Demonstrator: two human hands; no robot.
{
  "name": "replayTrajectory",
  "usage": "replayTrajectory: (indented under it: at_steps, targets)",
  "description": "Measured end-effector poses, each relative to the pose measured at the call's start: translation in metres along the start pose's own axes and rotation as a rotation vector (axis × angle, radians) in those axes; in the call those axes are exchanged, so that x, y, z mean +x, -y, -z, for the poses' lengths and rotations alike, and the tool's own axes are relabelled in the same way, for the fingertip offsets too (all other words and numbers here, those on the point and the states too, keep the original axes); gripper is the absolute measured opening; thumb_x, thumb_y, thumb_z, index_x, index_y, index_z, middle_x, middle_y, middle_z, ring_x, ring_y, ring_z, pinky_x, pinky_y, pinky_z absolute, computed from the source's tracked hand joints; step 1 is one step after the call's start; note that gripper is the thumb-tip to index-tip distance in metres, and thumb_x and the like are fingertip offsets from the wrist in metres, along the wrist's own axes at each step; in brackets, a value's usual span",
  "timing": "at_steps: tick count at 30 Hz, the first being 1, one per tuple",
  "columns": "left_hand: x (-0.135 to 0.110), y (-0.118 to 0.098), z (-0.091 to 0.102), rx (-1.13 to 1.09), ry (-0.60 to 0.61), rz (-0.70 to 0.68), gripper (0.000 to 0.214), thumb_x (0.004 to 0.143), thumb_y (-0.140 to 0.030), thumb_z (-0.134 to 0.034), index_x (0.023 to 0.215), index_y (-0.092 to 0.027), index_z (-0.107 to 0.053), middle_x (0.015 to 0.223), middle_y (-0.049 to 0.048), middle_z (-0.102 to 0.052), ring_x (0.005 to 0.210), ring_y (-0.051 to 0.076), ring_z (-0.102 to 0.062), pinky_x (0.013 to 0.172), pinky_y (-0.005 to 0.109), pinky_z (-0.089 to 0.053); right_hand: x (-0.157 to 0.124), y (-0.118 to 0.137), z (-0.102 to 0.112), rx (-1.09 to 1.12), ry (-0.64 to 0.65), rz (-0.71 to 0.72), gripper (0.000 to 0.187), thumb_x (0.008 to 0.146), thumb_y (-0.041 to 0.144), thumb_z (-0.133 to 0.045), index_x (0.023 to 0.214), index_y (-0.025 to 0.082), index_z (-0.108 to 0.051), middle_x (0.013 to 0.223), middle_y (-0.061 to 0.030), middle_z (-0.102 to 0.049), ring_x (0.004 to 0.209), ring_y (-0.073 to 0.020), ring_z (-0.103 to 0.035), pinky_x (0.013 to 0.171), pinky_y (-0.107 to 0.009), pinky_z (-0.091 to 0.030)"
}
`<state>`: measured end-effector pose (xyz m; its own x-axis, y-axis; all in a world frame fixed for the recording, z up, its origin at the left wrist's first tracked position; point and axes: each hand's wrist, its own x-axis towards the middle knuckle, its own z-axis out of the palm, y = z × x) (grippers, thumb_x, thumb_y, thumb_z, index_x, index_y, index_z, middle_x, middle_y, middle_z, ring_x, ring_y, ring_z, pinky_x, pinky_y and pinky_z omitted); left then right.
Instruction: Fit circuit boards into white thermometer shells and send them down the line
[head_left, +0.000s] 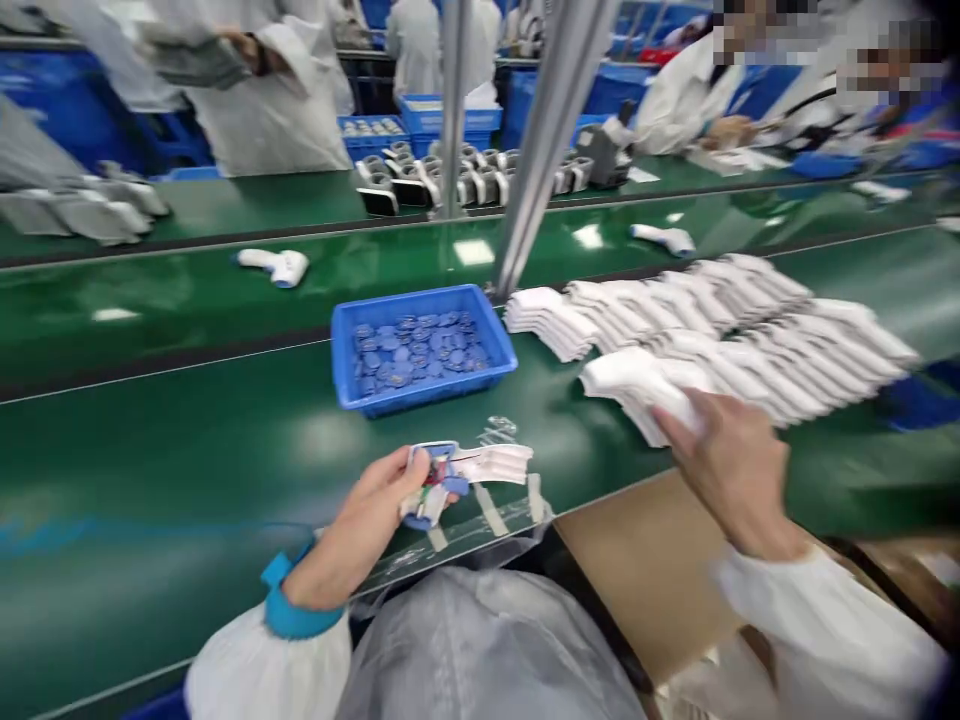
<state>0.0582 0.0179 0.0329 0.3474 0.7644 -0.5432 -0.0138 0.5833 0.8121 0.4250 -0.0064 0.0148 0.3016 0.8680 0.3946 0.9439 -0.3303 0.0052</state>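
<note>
My left hand (375,515) is closed around a white, opened thermometer housing (465,475) with blue parts and coloured wires showing, held just above the green bench near its front edge. My right hand (724,460) reaches to the right and grips a white plastic housing shell (637,385) at the near end of long rows of the same white shells (750,320). The hand is blurred by motion. A blue tray (424,390) holding several small round blue parts stands just beyond my left hand.
Two finished white thermometers (274,265) (664,238) lie on the green conveyor belt. Two metal poles (551,140) rise behind the tray. Grey devices (442,180) and blue crates line the far bench, where people in white coats work. Cardboard (645,570) sits below my right arm.
</note>
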Motion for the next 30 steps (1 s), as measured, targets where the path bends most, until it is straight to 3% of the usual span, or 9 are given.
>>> replayTrajectory:
  at_steps: [2,7,12,15,18,20,24,27,30]
  targets:
    - [0.002,0.004,0.005,-0.035,0.021,-0.030,0.053,0.088,-0.064,-0.059,0.105,-0.015,-0.068,0.101,0.0105,-0.073,0.092,0.025,-0.070,0.082,0.035,-0.055,-0.010,0.018,0.010,0.131,-0.117,0.154,0.047,0.094,0.058,-0.054,0.119,0.021,-0.068,0.107,-0.0186,-0.072,0.097,-0.0320,-0.065,0.067,-0.041,-0.040]
    - [0.002,0.014,0.017,-0.021,0.019,-0.111,0.058,0.092,-0.067,-0.050,0.112,-0.016,-0.068,0.104,0.0111,-0.072,0.094,0.024,-0.068,0.080,0.034,-0.055,-0.043,0.101,0.039,0.334,-0.090,0.581,0.029,0.100,0.043,-0.052,0.121,0.025,-0.061,0.118,-0.0092,-0.072,0.107,-0.0302,-0.065,0.090,-0.049,-0.038]
    - [-0.001,0.020,0.024,0.076,-0.003,-0.187,0.050,0.083,-0.052,-0.072,0.117,-0.015,-0.064,0.102,0.0091,-0.070,0.085,0.021,-0.067,0.070,0.028,-0.052,-0.057,0.161,0.038,0.391,0.050,0.753,0.026,0.099,0.029,-0.057,0.124,0.024,-0.060,0.128,-0.0086,-0.069,0.117,-0.0298,-0.061,0.101,-0.052,-0.031]
    - [-0.005,0.022,0.029,0.143,-0.041,-0.238,0.045,0.086,-0.048,-0.069,0.115,-0.015,-0.064,0.094,0.0071,-0.069,0.075,0.018,-0.065,0.063,0.026,-0.048,-0.053,0.170,0.032,0.539,0.280,0.718,0.040,0.096,0.041,-0.060,0.128,0.019,-0.059,0.123,-0.0132,-0.070,0.113,-0.0316,-0.063,0.101,-0.053,-0.036]
    - [-0.013,0.023,0.035,0.316,-0.078,-0.380,0.040,0.086,-0.045,-0.070,0.116,-0.018,-0.065,0.102,0.0056,-0.069,0.087,0.019,-0.064,0.074,0.027,-0.049,-0.043,0.179,0.035,0.839,0.652,0.607,0.041,0.098,0.045,-0.054,0.132,0.022,-0.057,0.119,-0.0090,-0.071,0.103,-0.0241,-0.067,0.091,-0.042,-0.049]
    - [-0.019,0.021,0.040,0.404,-0.111,-0.428,0.040,0.084,-0.043,-0.073,0.116,-0.021,-0.065,0.106,0.0038,-0.070,0.091,0.018,-0.063,0.079,0.027,-0.049,-0.039,0.195,0.040,1.009,0.747,0.532,0.037,0.099,0.044,-0.052,0.129,0.025,-0.059,0.118,-0.0062,-0.070,0.100,-0.0196,-0.066,0.083,-0.034,-0.051]
    - [-0.027,0.016,0.053,0.481,-0.246,-0.395,0.042,0.075,-0.039,-0.079,0.107,-0.019,-0.060,0.094,0.0013,-0.070,0.079,0.017,-0.061,0.067,0.025,-0.047,-0.046,0.252,0.049,1.114,0.579,0.354,0.026,0.095,0.045,-0.056,0.092,0.022,-0.069,0.086,-0.0020,-0.065,0.076,-0.0149,-0.060,0.071,-0.029,-0.046]
    - [-0.030,0.017,0.061,0.566,-0.155,-0.406,0.028,0.080,-0.029,-0.070,0.103,-0.017,-0.060,0.097,0.0041,-0.070,0.081,0.019,-0.063,0.067,0.027,-0.047,-0.058,0.292,0.048,1.051,0.490,0.303,0.040,0.093,0.051,-0.057,0.067,0.021,-0.058,0.070,0.0017,-0.059,0.064,-0.0119,-0.053,0.061,-0.027,-0.038]
    - [-0.031,0.026,0.060,0.641,-0.106,-0.499,0.014,0.080,-0.017,-0.057,0.093,-0.016,-0.062,0.097,0.0066,-0.071,0.080,0.019,-0.063,0.066,0.026,-0.046,-0.069,0.310,0.044,0.850,0.402,0.406,0.049,0.093,0.056,-0.055,0.060,0.020,-0.051,0.064,0.0027,-0.055,0.055,-0.0104,-0.046,0.054,-0.028,-0.025]
